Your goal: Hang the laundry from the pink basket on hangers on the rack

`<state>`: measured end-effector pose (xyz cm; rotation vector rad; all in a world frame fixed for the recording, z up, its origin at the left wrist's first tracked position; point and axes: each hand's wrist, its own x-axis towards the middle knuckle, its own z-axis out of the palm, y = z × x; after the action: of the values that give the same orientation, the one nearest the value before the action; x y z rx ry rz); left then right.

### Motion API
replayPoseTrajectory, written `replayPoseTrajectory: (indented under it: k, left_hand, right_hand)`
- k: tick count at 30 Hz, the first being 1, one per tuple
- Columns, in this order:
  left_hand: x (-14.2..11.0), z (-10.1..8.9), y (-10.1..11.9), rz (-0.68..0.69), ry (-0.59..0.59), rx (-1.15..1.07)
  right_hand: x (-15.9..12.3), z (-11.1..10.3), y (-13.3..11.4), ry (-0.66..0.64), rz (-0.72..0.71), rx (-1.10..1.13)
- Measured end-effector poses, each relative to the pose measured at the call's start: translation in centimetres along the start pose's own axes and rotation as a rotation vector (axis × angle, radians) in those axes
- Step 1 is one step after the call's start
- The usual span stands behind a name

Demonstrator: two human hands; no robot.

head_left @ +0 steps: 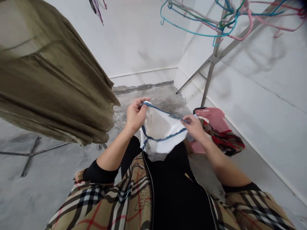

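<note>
A small white cloth garment with blue trim [159, 126] is stretched between my two hands in front of my lap; it looks like a pair of underpants. Pinched at its upper left corner is my left hand [137, 115], thumb and fingers closed on the blue edge. My right hand [193, 127] grips the other end of that edge, lower and to the right. The garment's blue-edged opening gapes between them, and pale fabric shows inside. Some of my right fingers are hidden behind the cloth.
An olive garment [55, 76] hangs at the left, above thin metal stand legs [31, 155]. Blue, green and pink hangers [223, 24] hang at upper right on a metal rack [212, 59]. Beneath it, a pink basket [216, 116] holds red and dark clothes [227, 140] by the wall.
</note>
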<state>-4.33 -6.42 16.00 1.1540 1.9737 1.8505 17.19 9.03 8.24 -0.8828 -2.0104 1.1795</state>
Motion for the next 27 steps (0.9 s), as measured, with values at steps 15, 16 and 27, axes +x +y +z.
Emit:
replayPoseTrajectory:
  k: [15, 16, 27]
  left_hand:
    - [0.2, 0.1, -1.5, -0.033, -0.537, 0.51]
    - [0.3, 0.2, -1.5, 0.0, -0.456, 0.51]
    - [0.7, -0.5, -1.2, -0.09, -0.174, 0.21]
  right_hand:
    - [2.7, -4.1, -8.2, 0.168, -0.223, -0.061]
    - [2.8, -4.3, -8.2, 0.143, -0.234, -0.088]
    - [2.7, -4.8, -8.1, -0.155, -0.404, -0.34]
